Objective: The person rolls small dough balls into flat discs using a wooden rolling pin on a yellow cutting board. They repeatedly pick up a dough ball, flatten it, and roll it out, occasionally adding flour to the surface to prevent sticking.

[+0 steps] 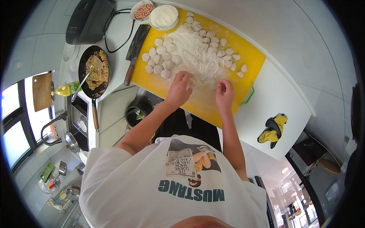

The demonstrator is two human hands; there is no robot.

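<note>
My left hand (pixel 180 88) is palm down at the near part of a yellow cutting board (pixel 245 82), its fingers curved and thumb apart, beside a pale, flour-dusted dough piece (pixel 192 82); whether it grips the piece is unclear. To its right, my right hand (pixel 224 92) hovers over the board with curled fingers; what they hold, if anything, is hidden. White flour (pixel 189 42) is spread across the middle. Several rounded dough pieces (pixel 161 50) cluster on the left, and several smaller cut dough pieces (pixel 214 39) lie along the far right side.
A cleaver (pixel 137 45) lies along the board's left edge. Bowls of flour (pixel 164 17) and diced pink food (pixel 143 11) stand behind. Farther left are a frying pan of chopped filling (pixel 97 71), an oil bottle (pixel 67 89) and a black appliance (pixel 88 21). Yellow-black cloth (pixel 273 131) lies right.
</note>
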